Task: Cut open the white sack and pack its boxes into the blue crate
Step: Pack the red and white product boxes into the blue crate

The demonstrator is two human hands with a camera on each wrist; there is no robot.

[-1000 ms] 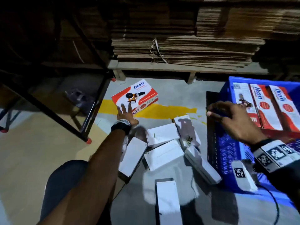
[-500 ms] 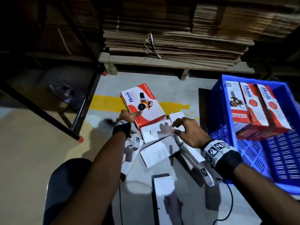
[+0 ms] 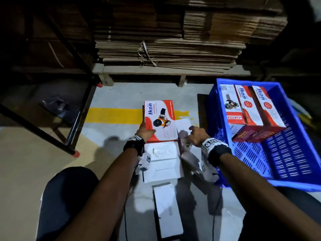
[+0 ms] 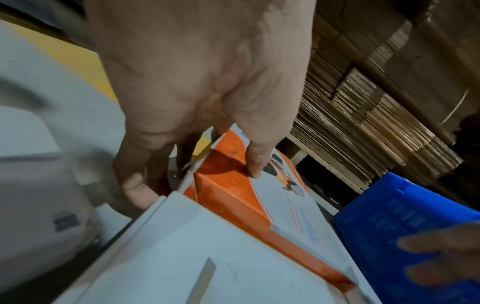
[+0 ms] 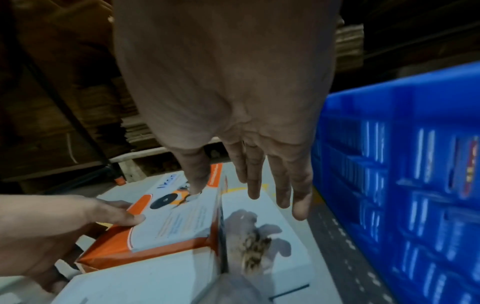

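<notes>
A red-and-white Ikon box (image 3: 160,120) lies on top of plain white boxes (image 3: 163,160) on the floor. My left hand (image 3: 147,129) grips its near left corner, thumb on the printed top (image 4: 283,197), fingers under the side. My right hand (image 3: 192,131) hovers at the box's right edge with fingers straight; in the right wrist view its thumb touches the box top (image 5: 176,222). The blue crate (image 3: 295,153) stands to the right and holds three Ikon boxes (image 3: 250,108) at its far end. I cannot make out the white sack.
Another white box (image 3: 166,211) lies close to me between my arms. Stacks of flattened cardboard (image 3: 166,49) sit on a low pallet ahead. A black metal frame leg (image 3: 74,129) stands at left. A yellow line (image 3: 112,115) crosses the floor.
My left hand took hold of the Ikon box, turned it and drew it onto the white boxes. My right hand came from the crate's rim over to the box's right edge.
</notes>
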